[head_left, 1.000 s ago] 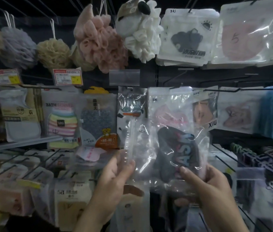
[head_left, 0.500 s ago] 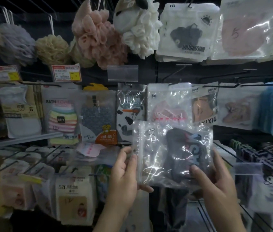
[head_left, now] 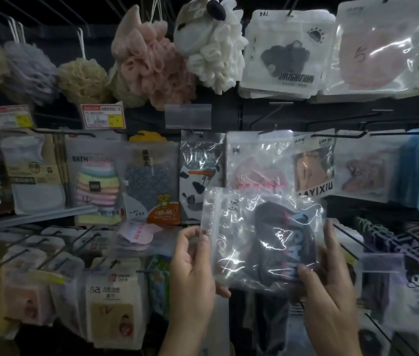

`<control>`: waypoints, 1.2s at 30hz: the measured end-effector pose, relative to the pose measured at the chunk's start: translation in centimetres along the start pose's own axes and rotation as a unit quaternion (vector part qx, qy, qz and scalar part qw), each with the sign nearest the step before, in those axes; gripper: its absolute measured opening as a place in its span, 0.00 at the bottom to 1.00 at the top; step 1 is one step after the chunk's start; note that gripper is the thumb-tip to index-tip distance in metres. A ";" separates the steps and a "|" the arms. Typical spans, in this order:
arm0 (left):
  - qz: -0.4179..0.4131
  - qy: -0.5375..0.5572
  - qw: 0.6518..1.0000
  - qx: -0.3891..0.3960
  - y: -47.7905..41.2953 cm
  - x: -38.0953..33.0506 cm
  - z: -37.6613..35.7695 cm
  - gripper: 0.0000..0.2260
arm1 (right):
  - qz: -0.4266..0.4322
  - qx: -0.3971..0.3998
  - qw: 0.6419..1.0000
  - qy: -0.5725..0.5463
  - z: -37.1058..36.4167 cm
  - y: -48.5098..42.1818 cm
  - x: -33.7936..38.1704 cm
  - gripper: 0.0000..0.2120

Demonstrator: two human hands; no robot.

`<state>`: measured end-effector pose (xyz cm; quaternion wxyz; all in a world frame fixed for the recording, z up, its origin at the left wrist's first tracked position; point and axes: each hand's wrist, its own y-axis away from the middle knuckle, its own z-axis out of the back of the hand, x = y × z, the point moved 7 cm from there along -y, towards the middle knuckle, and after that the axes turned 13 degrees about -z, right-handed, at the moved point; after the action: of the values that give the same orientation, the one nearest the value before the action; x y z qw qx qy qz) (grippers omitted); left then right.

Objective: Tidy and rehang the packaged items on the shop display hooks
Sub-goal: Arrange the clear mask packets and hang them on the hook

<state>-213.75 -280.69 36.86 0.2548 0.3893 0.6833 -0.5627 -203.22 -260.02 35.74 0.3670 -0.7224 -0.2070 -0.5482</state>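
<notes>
The clear packet (head_left: 262,242) with a dark mask inside is held up in front of the middle row of the display, low before the hanging pink-mask packet (head_left: 259,165) and apart from any hook; the left hand (head_left: 193,263) pinches its left edge along the zip strip, thumb in front and fingers behind; the right hand (head_left: 329,286) grips the lower right corner, thumb on the front and fingers (head_left: 330,237) curled behind the right edge. It looks very light and limp; the film is glossy, creased and likely slippery, so it will sag and twist unless held at two edges. The stiffer zip strip is the best place to take hold, and since that strip stands upright at the left, the packet seems turned on its side; the hang hole cannot be made out. Room is tight: the cow-print packet (head_left: 200,173) and the UPF packet (head_left: 313,165) crowd either side of the pink one; bare wire prongs (head_left: 349,235) of the lower row jut out just beside the right hand and could snag the film; the clearest way in is straight up from below toward the hook (head_left: 267,131).
</notes>
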 end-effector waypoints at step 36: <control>-0.304 -0.309 0.884 0.174 -13.6 -13.0 -11.0 0.03 | 0.385 -0.067 0.874 0.288 -1.6 -10.5 17.0 0.16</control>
<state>-216.52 -274.05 57.40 0.1979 0.0069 0.5455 -0.8144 -206.27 -256.24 55.21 0.5432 -0.5779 0.2395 -0.5600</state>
